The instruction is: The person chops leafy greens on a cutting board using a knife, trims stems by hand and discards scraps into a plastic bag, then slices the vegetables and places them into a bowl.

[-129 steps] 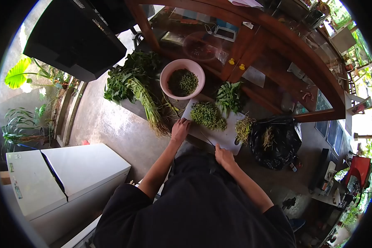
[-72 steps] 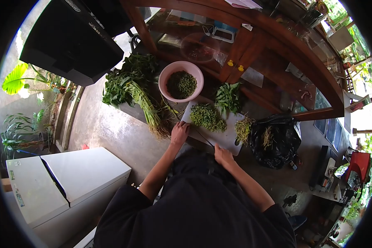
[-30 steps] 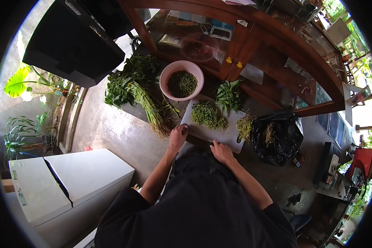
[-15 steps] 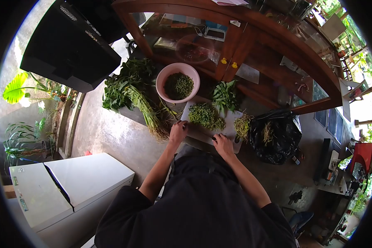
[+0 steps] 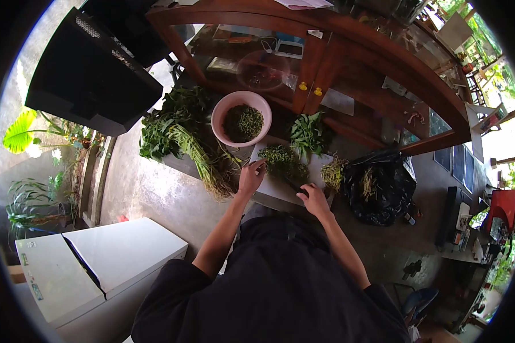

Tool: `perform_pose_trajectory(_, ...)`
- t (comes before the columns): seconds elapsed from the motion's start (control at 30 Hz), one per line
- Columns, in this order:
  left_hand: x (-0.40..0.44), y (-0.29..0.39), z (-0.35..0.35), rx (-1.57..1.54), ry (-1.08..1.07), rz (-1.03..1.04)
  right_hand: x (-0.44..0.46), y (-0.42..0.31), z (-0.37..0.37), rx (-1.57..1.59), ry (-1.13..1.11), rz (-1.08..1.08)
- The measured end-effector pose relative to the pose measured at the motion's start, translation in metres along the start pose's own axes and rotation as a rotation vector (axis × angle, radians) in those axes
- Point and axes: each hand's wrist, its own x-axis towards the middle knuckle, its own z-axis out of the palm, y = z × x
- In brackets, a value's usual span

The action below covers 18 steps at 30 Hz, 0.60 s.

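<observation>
My left hand (image 5: 252,176) is at the left edge of a white cutting board (image 5: 280,190), its fingers apart beside a pile of chopped greens (image 5: 284,163). At the board's front edge, my right hand (image 5: 313,200) is closed around the dark handle of what looks like a knife (image 5: 296,186); its blade is hard to make out against the greens. Behind the board stands a pink basin (image 5: 217,121) with more chopped greens inside. A leafy bunch (image 5: 308,134) lies at the board's back right, and cut root ends (image 5: 333,173) lie at its right edge.
Long-stemmed greens (image 5: 191,151) are heaped left of the board. A black plastic bag (image 5: 386,197) with root scraps is on the right. A wooden glass-door cabinet (image 5: 312,68) stands behind, a black speaker-like box (image 5: 91,80) at upper left, and a white fridge (image 5: 126,246) at lower left.
My left hand has moved up toward the chopped greens, its fingers now spread. My right hand has shifted slightly right, and the chopped pile looks narrower and darker. The view has shifted slightly.
</observation>
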Motion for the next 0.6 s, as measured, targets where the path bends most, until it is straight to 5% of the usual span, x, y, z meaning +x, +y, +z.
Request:
perform_pose_trajectory(0.37, 0.002, 0.025, 0.037, -0.217, -0.226, 0.097, -0.029, 0.039, 0.014, 0.353, 0.222, 0.334)
perform_pose_trajectory(0.6, -0.011, 0.022, 0.052, -0.23, -0.272, -0.008, -0.014, 0.057, 0.02, 0.211, 0.323, 0.4)
